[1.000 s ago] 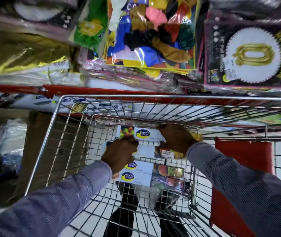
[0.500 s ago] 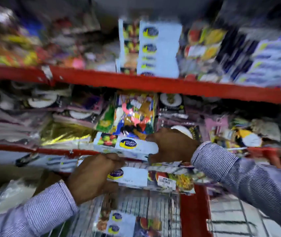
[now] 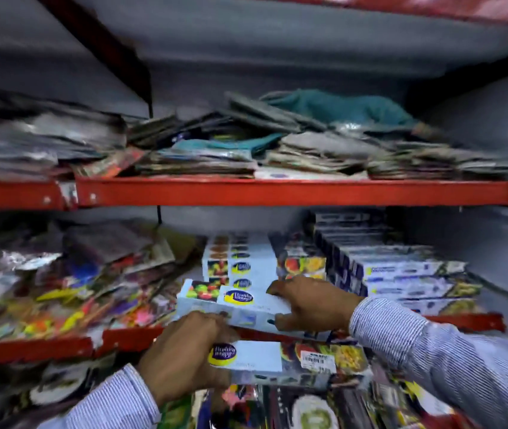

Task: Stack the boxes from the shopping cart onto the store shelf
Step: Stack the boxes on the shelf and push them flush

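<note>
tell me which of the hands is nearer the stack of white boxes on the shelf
Right. The right hand, gripping the upper box, nearly touches the stack of white boxes. The left hand holds the lower box, below and farther out.

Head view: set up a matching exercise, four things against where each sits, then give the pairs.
Things:
1. Upper white box
2. Lower white box
3. Teal cloth
4. Stack of white boxes

Places:
A. On top of the pile on the higher shelf
B. Held by the left hand, below the shelf edge
C. Already standing on the shelf, behind the hands
D. Held by the right hand, at the shelf front

Pairs: 1-D, 2-B, 3-A, 4-C
</note>
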A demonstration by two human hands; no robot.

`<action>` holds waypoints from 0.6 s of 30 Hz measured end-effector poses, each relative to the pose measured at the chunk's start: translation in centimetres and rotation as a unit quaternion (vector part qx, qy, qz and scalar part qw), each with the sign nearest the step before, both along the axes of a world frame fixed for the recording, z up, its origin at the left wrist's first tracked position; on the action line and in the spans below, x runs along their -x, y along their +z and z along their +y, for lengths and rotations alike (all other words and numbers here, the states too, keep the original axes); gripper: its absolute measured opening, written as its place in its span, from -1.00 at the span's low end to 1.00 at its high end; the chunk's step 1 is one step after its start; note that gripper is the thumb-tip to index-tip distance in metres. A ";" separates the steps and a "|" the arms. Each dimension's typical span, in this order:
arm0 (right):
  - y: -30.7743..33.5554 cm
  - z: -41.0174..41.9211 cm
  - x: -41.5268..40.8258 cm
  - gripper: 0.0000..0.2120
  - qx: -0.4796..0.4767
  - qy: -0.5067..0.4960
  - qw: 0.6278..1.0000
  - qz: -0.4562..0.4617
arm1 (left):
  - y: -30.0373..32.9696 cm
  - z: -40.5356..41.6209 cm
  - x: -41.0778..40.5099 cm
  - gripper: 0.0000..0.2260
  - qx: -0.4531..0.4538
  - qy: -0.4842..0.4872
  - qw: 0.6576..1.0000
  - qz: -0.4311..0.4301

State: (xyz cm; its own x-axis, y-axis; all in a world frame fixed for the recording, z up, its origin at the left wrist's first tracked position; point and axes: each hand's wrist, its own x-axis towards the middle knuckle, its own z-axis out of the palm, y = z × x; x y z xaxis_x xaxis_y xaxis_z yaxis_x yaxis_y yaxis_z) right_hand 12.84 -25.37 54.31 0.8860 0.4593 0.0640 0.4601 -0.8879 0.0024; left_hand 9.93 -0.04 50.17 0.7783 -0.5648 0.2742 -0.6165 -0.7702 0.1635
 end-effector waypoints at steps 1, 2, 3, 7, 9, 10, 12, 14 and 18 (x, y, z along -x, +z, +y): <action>0.3 -0.2 -0.8 -0.51 -0.006 -0.004 1.000 0.002 | 0.4 -0.2 -0.6 -0.41 0.000 -0.001 1.000 -0.002; 0.7 -0.3 -1.6 -0.52 -0.012 -0.010 1.000 0.004 | 0.6 -0.4 -1.4 -0.40 0.006 -0.001 1.000 -0.005; 0.8 -0.5 -2.6 -0.51 -0.015 -0.015 1.000 0.004 | 0.7 -0.7 -2.1 -0.38 0.013 0.004 1.000 -0.006; 0.7 -0.9 -6.3 -0.49 -0.020 -0.046 0.999 0.003 | 0.7 -2.4 -4.1 -0.37 0.020 0.020 1.000 0.005; 0.4 -0.9 -8.1 -0.51 -0.018 -0.051 0.999 0.002 | 0.5 -3.3 -4.7 -0.39 0.022 0.022 0.999 0.017; 0.1 -0.9 -8.8 -0.51 -0.016 -0.052 0.999 -0.001 | 0.3 -3.6 -5.0 -0.39 0.024 0.023 0.999 0.022; -0.5 -0.9 -10.4 -0.49 -0.019 -0.053 0.998 0.006 | -0.2 -3.8 -5.6 -0.39 0.027 0.032 0.999 0.029; -1.3 -0.8 -11.6 -0.46 -0.020 -0.053 0.998 0.017 | -0.6 -3.7 -6.2 -0.38 0.028 0.043 0.998 0.033; -2.8 -0.9 -13.4 -0.47 -0.022 -0.054 0.998 0.011 | -1.8 -3.2 -7.3 -0.37 0.026 0.062 0.997 0.038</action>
